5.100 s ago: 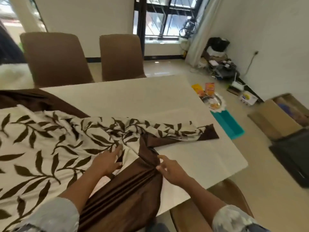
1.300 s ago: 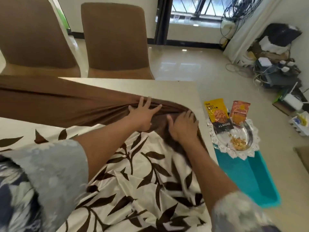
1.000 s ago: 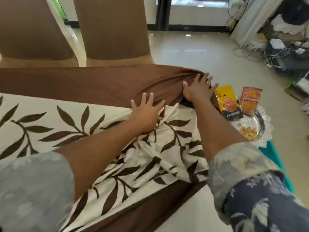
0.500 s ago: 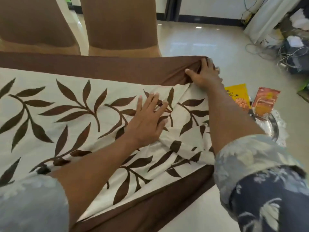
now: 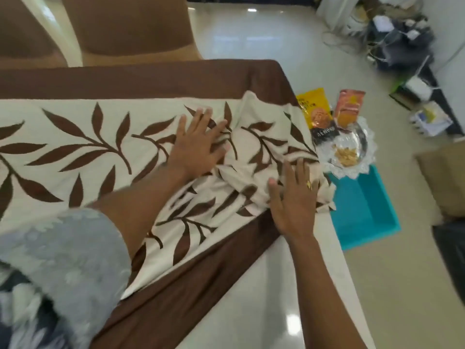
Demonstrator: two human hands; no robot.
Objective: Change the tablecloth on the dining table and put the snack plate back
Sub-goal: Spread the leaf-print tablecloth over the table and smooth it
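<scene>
A cream tablecloth [image 5: 83, 137] with brown leaves and a brown border lies over the white dining table [image 5: 254, 293]. Its far edge reaches the table's far side, while its right end is bunched in folds. My left hand [image 5: 198, 144] presses flat on the cloth with fingers spread. My right hand [image 5: 293, 197] lies flat on the bunched folds near the table's right edge. The snack plate [image 5: 352, 152], a glass dish on a white lace doily with nuts and two snack packets, sits on a teal box [image 5: 362, 212] beside the table.
Two brown chairs [image 5: 130, 28] stand at the table's far side. Beyond the teal box, cables, bags and boxes [image 5: 402, 46] clutter the floor by the wall. A cardboard box [image 5: 445, 177] and a dark item sit at the right edge. The near right part of the table is bare.
My right hand left the far corner and came down onto the bunched folds at the right edge. The brown border now lies flat at that far corner. My left hand slid further right.
</scene>
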